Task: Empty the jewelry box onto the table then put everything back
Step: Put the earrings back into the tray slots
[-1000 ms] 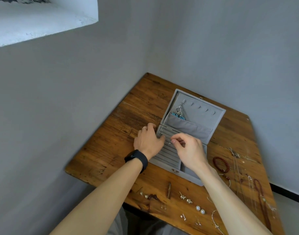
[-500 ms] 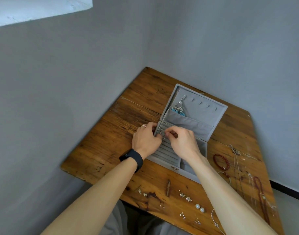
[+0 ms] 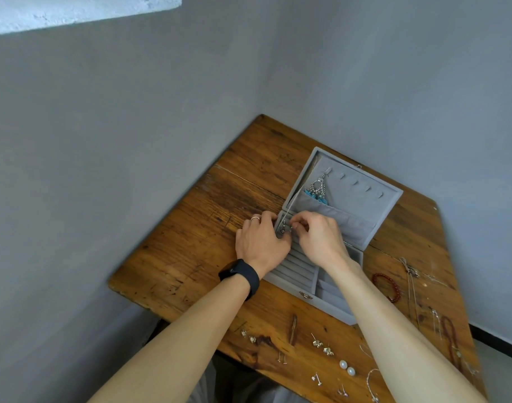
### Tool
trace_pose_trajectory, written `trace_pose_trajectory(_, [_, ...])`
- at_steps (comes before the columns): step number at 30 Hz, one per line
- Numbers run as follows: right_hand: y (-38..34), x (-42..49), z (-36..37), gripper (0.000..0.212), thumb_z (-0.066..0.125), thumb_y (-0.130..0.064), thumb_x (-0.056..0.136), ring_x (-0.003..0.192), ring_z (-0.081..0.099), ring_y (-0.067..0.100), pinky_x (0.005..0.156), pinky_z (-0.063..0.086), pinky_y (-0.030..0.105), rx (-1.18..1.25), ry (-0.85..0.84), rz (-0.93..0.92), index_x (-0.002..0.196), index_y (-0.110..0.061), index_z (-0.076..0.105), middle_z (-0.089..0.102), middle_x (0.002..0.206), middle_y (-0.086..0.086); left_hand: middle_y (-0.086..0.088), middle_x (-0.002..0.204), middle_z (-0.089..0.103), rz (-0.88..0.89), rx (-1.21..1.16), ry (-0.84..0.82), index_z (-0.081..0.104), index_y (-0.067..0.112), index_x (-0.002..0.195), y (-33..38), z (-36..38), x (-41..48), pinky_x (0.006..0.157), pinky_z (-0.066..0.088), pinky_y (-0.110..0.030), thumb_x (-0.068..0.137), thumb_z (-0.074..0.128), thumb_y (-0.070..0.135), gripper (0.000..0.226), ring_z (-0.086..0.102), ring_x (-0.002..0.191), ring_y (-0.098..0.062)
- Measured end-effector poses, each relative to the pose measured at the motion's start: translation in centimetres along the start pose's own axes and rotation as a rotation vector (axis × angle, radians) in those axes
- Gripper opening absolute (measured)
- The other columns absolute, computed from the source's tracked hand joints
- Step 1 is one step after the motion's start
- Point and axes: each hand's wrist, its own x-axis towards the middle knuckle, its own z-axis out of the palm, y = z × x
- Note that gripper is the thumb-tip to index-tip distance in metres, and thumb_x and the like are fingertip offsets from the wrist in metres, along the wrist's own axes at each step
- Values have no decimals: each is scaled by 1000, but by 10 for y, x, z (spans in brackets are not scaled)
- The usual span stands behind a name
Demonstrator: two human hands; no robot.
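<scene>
A grey velvet jewelry box [image 3: 302, 289] lies open on the wooden table [image 3: 196, 251], its lid [image 3: 365, 199] propped up with a silver and blue earring [image 3: 317, 189] hanging inside. My left hand [image 3: 259, 242] rests on the box's far left corner. My right hand [image 3: 318, 237] pinches a small silver ring [image 3: 284, 229] over the far ring rolls, right beside the left fingers. On the table near me lie stud earrings [image 3: 321, 346] and two pearl studs [image 3: 347, 368].
A red bead bracelet [image 3: 390, 286], thin chains [image 3: 411, 286] and a dark bead necklace [image 3: 451, 338] lie right of the box. The table stands in a corner of grey walls. Its near edge runs close below the studs.
My right hand has moved left and away to the far left corner of the ring rolls, meeting my left hand. The view has tilted slightly.
</scene>
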Motion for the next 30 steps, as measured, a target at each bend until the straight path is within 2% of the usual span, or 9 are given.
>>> trace_pose_trajectory(7, [-3,4,1,16,61,-18,96,99,65,21,81,54,34,-37,-6,-35,108,-20,72,71,108,3,-3,130,57,-23,61,3,50,25,130,4,2,1,97,37,-40,88,60,46,49,49,122,-26])
trace_pose_trajectory(14, [-7,4,2,17,61,-18,96,97,66,26,81,57,42,-79,11,-66,109,-17,72,71,106,7,-4,130,56,-42,67,2,51,24,129,6,2,2,97,36,-40,88,58,44,46,48,122,-26])
trace_pose_trajectory(23, [-15,4,3,21,58,-21,98,92,67,32,75,57,40,-211,60,-87,107,-20,76,70,100,9,-4,129,57,-39,76,19,52,23,127,4,5,3,95,37,-40,92,56,41,40,49,121,-27])
trace_pose_trajectory(30, [-9,-1,1,23,59,-17,98,98,67,31,81,57,43,-158,46,-78,115,-18,74,71,107,10,-4,128,58,-21,76,18,52,23,128,2,5,2,96,37,-39,92,55,41,40,49,120,-26])
